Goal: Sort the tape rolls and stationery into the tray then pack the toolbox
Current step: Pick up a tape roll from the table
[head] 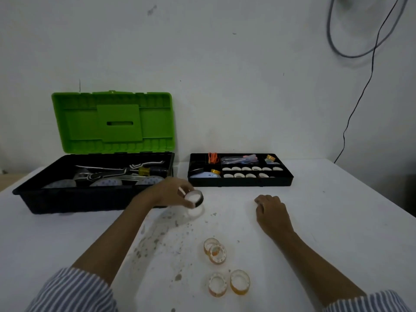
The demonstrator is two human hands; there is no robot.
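counts: 1 black roll (195,198) pinched in left hand (172,192), held just above the tabletop (326,221), mid-table, in front of the gap between toolbox (78,199) and tray (240,182). 4 clear rolls (218,254) loose near the front edge, centre: the back two touch and overlap, the front two sit side by side. right hand (271,213) rests on the tabletop right of centre, fingers loosely curled, holding nothing. tray is at the back edge, right of the toolbox. it holds about 10 white rolls (246,169) in two rows, 1 yellow roll (215,171), an orange cord bundle (213,157) and bagged pens (238,159). toolbox is at the back left corner, green lid (112,122) up against the wall, with a screwdriver (144,170) and 3 grey discs (105,182) inside. left hand and wrist cover the toolbox's front right corner.
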